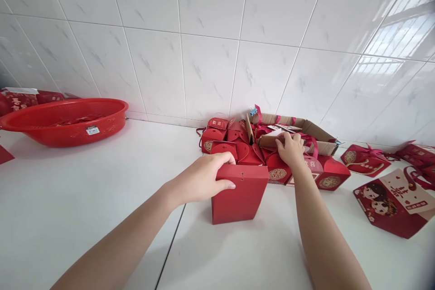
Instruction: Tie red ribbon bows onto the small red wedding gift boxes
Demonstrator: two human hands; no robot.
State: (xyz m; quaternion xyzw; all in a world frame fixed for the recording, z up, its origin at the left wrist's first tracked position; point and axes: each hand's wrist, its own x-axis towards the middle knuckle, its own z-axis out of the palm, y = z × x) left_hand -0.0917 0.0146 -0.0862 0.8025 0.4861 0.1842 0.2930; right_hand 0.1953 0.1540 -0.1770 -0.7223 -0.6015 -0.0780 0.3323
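My left hand [212, 176] grips the upper left edge of an upright red paper gift box [240, 199], thumb on its near face and fingers behind. Two small holes show near the top of that face. My right hand [292, 147] reaches over the near edge of a low cardboard box [317, 133], its fingers curled in at the contents. Dark red ribbons [311, 142] and pale cards [277, 132] lie in there. What the right fingertips pinch, if anything, is hidden.
Several red gift boxes [249, 154] stand packed against the cardboard box. Ribboned boxes, one with cartoon figures [387, 204], sit on the right. A red plastic basin [78, 133] stands at left on the white table [112, 190]. White tiled wall [207, 68] rises behind.
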